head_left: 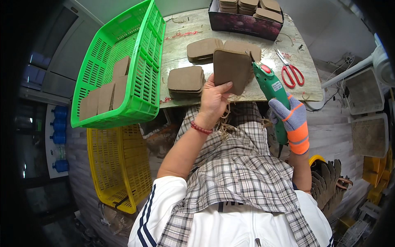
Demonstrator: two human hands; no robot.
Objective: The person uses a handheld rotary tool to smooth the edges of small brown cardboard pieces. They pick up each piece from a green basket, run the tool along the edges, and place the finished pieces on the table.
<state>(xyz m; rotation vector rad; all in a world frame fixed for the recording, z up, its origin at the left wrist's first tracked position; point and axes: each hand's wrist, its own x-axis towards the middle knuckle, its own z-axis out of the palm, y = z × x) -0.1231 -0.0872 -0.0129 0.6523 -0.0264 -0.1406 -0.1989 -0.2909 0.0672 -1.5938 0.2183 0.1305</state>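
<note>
A brown rounded-corner pad (231,70) is pinched in my left hand (214,96), fingers behind it and thumb on its lower front. Whether it is one piece or several stacked, I cannot tell. My right hand (291,121), in a grey and orange work glove, grips a green handheld electric cutter (270,84) with a red button. The cutter's head is beside the pad's right edge; its blade is hard to make out. Behind the pad lie stacks of like brown pads (202,48), and another stack (185,80) lies left of my left hand. Red-handled scissors (291,73) lie right of the cutter.
A green plastic crate (144,88) holding brown pads stands at the table's left. At the back, a dark box (245,26) holds more stacks. Scraps litter the worn table (177,31) and my checked apron (242,164). A yellow crate (131,164) stands below the green one.
</note>
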